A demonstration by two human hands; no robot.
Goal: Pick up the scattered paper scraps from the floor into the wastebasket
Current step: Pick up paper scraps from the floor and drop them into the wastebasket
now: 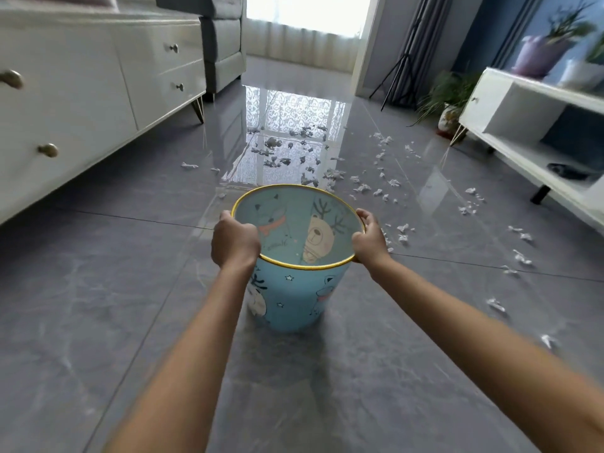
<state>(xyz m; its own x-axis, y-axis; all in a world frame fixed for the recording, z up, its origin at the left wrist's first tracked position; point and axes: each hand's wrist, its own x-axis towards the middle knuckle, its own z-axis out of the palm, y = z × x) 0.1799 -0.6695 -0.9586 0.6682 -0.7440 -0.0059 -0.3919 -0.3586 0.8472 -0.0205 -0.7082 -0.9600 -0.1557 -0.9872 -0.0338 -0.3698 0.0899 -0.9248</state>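
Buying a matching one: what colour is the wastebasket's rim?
Yellow-gold rim on the blue wastebasket; head view.

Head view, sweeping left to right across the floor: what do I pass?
Drawer cabinet → left hand → wastebasket → right hand → paper scraps → white shelf unit.

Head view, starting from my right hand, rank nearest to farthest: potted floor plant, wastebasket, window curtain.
1. wastebasket: the right hand grips its rim.
2. potted plant: on the floor, ahead right, beside the white cabinet.
3. window curtain: far end, straight ahead.
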